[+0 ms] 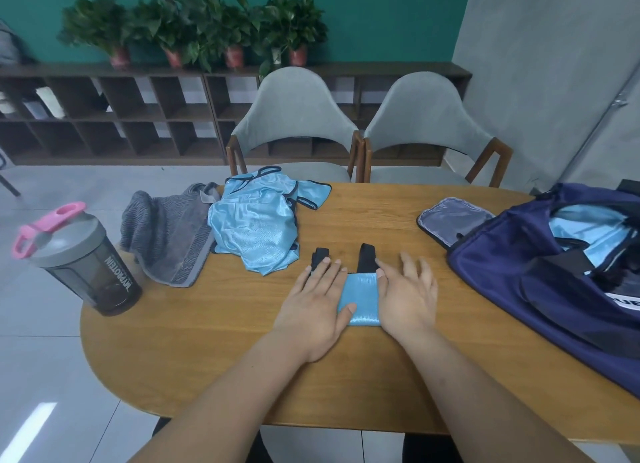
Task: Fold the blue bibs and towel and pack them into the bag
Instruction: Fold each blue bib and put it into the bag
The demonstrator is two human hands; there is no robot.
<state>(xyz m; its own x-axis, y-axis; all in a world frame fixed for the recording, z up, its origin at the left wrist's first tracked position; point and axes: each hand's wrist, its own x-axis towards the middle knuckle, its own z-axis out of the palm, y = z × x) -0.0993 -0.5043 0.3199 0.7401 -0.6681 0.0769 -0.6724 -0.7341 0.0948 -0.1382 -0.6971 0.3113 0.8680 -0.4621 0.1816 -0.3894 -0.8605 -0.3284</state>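
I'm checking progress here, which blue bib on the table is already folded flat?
The near bib, pressed flat under the left hand and right hand; the far bib, beside the grey towel, lies crumpled.

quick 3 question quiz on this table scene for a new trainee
1. Fill in: the top of the bag is ____ (open/shut).
2. True or false: the left hand and right hand both lie flat on the folded bib.
3. Which lies nearest the bottle? A towel; B bag; C folded bib.
Key: 1 open; 2 true; 3 A.
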